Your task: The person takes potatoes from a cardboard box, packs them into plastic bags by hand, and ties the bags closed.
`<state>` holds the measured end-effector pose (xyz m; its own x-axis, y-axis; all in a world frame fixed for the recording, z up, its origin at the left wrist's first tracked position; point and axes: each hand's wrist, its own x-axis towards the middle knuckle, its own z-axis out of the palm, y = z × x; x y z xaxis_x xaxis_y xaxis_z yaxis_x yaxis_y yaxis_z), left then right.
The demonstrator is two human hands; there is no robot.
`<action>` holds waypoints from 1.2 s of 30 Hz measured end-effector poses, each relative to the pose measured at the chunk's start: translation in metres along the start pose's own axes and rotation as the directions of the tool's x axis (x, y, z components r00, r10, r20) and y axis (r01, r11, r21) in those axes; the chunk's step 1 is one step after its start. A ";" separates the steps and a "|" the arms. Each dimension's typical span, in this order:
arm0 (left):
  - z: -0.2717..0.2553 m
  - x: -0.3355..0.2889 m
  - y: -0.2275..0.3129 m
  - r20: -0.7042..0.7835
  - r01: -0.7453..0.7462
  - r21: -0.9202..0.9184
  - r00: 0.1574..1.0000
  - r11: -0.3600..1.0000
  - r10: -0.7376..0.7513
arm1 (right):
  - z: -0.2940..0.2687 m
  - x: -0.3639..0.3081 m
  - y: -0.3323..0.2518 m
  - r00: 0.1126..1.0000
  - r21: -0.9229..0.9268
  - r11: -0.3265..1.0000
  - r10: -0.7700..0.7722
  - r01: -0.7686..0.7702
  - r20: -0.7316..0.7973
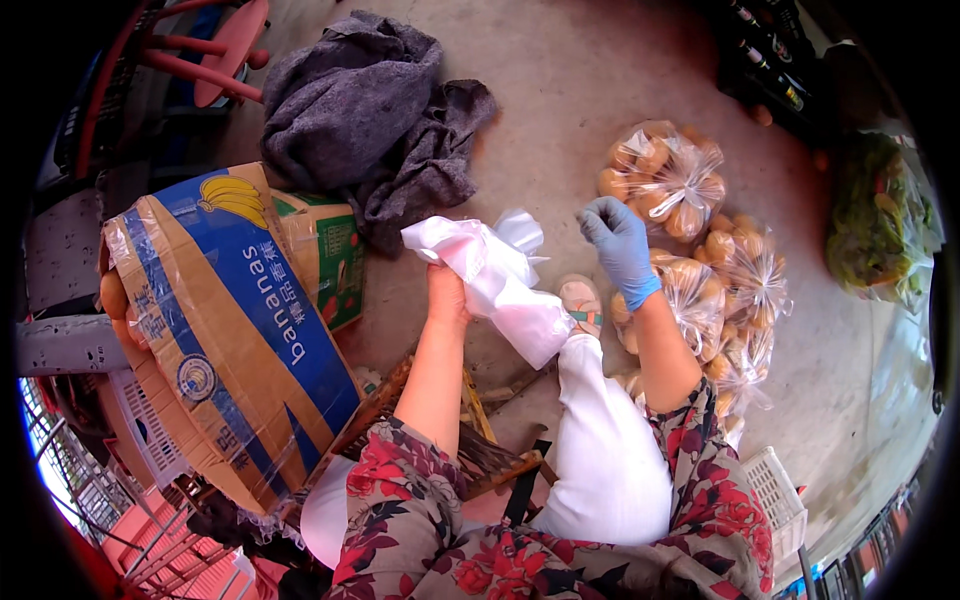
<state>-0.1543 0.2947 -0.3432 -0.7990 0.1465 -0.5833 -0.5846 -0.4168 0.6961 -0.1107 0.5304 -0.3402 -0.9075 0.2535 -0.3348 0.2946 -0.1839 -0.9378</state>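
Note:
My bare left hand (pixel 446 293) is closed on a crumpled white plastic bag (pixel 510 285), gripping its left side. The bag hangs in front of my lap, with loose corners sticking up at its top. My right hand (pixel 618 248), in a blue glove, is raised to the right of the bag and apart from it. Its fingers are curled together, and nothing shows between them. Beyond and beside the right hand, clear bags of round yellow-brown produce (pixel 664 180) stand on the floor, several of them tied at the top.
A large cardboard box (pixel 235 330) with a blue band leans at my left, a green box (pixel 330 255) behind it. Dark grey cloth (pixel 360 110) lies heaped on the floor. A bag of leafy greens (pixel 880 225) stands at far right. A white plastic crate (pixel 775 500) is beside me.

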 end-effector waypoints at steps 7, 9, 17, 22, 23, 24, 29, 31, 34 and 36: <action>0.015 -0.003 -0.014 -0.076 -0.037 0.109 0.996 0.993 0.045 | 0.042 -0.022 0.004 0.960 -0.128 0.992 0.023 0.013 0.278; 0.019 -0.005 -0.016 -0.088 -0.023 0.168 0.995 0.985 0.038 | 0.048 -0.022 0.014 0.945 -0.323 0.938 -0.012 0.124 0.327; 0.012 -0.001 -0.006 -0.129 -0.029 0.117 0.991 0.993 0.044 | 0.025 -0.016 -0.010 0.948 0.062 0.985 0.135 -0.159 0.287; -0.017 0.013 -0.035 0.220 0.335 -0.312 0.936 0.889 -0.276 | 0.091 -0.049 0.000 0.922 -0.078 0.993 -0.047 0.083 0.385; -0.003 0.007 -0.042 0.265 0.292 -0.295 0.940 0.910 -0.216 | 0.081 -0.047 0.006 0.928 -0.093 0.994 -0.026 0.064 0.371; 0.011 -0.001 -0.039 0.302 0.226 -0.274 0.943 0.935 -0.140 | 0.074 -0.038 0.005 0.930 -0.198 0.976 -0.016 0.095 0.368; 0.033 -0.006 -0.027 -0.080 -0.010 0.116 0.997 0.993 0.019 | 0.046 -0.030 -0.004 0.991 0.092 0.996 0.004 -0.016 0.131; 0.034 -0.004 -0.025 -0.060 -0.029 0.176 0.997 0.984 0.040 | 0.039 -0.038 -0.011 0.998 0.106 0.994 0.023 -0.029 0.059; 0.029 0.000 -0.023 -0.072 -0.002 0.295 0.997 0.956 0.024 | 0.030 -0.042 -0.026 0.992 -0.269 0.955 -0.120 0.127 0.043; 0.025 0.002 -0.024 -0.020 -0.167 0.428 0.981 0.888 0.194 | 0.025 -0.039 -0.032 0.985 -0.453 0.878 -0.173 0.156 0.004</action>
<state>-0.1459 0.3271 -0.3509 -0.8942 0.0444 -0.4455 -0.4464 -0.0110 0.8948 -0.0918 0.5023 -0.2950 -0.9460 0.2775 -0.1675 0.2529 0.3087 -0.9169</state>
